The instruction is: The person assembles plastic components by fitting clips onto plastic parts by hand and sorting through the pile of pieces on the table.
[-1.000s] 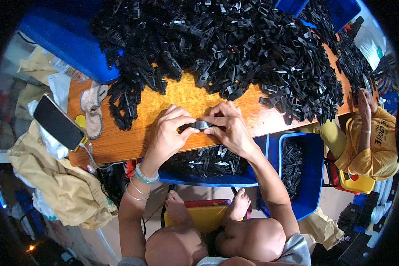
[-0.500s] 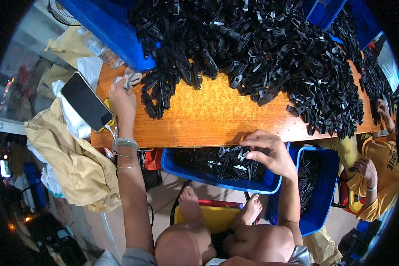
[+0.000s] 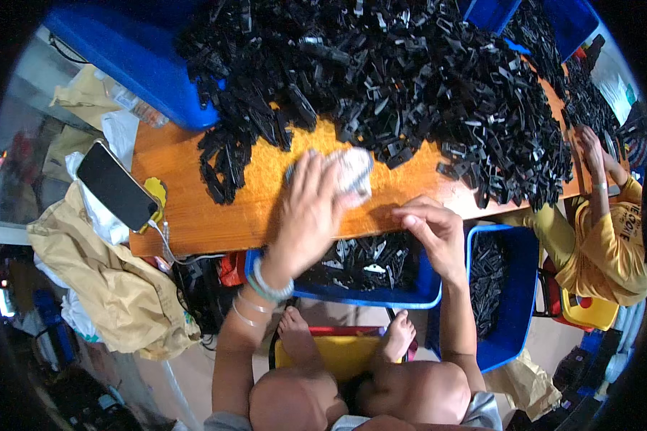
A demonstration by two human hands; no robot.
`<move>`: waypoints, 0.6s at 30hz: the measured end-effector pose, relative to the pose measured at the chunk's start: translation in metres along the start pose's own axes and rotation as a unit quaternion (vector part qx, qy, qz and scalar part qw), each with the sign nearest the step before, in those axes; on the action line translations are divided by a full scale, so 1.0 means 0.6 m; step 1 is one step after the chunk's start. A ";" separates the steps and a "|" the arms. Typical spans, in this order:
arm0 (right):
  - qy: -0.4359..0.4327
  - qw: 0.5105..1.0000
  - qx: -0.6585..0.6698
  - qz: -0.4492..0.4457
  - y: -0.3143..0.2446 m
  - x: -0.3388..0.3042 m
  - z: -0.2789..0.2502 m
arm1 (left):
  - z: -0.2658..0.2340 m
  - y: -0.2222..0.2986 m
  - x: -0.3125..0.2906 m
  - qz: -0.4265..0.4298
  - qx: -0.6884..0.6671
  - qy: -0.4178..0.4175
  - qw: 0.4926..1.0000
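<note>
Here, cloth [image 3: 355,172] jutted rightward under the nearer, straight-fingered left hand [image 3: 310,205], grip unclear; the right hand [image 3: 442,235], barely parted, looked empty.

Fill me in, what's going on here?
The person's left hand is on a pale cloth over the wooden table, in front of a heap of black parts. The right hand, half curled, is near the table's edge; whether it holds anything is unclear. More black parts lie in a blue bin below. A co-worker sits at right.
</note>
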State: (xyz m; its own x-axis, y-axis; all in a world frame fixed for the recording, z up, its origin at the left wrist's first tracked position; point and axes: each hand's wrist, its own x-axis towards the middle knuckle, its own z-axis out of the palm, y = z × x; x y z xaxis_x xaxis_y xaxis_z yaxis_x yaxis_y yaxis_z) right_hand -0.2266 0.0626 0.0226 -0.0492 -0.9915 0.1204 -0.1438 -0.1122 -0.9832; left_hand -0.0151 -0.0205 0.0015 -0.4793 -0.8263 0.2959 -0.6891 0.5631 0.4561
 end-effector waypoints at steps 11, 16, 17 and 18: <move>0.092 0.987 -0.126 -0.024 0.035 0.005 0.010 | 0.026 -0.054 0.115 0.015 0.096 0.031 0.995; 0.102 0.983 -0.149 -0.027 0.029 0.010 0.005 | 0.002 -0.015 0.026 0.061 0.050 0.016 0.997; 0.090 0.983 -0.157 -0.042 0.031 0.014 0.004 | -0.003 0.006 0.008 0.059 0.050 -0.003 0.997; 0.078 0.982 -0.165 -0.057 0.033 0.017 0.002 | -0.001 0.025 -0.008 0.058 0.050 -0.022 0.997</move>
State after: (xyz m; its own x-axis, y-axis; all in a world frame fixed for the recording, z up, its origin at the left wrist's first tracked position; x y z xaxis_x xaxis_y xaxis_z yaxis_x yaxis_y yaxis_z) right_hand -0.2290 0.0504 0.0042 -0.1614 -0.9486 0.2723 -0.4682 -0.1693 -0.8673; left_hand -0.0227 -0.0079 0.0074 -0.5810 -0.7555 0.3028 -0.6773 0.6551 0.3348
